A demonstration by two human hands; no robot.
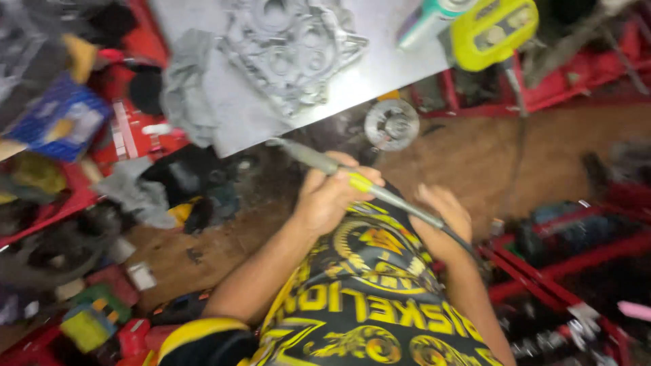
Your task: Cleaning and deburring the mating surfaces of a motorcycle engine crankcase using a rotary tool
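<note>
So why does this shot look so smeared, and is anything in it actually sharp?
Head view: motion blur smears nearly everything, most at the edges, like the blue box and the red racks. Sharpest is the middle: the left hand gripping the slim grey and yellow tool, with the right hand beside it. The grey metal sheet shows soft glare.

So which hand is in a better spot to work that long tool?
Probably the left hand: it grips the pen-like tool near its front, tip towards the metal casting. The right hand only steadies the cable end behind.
</note>
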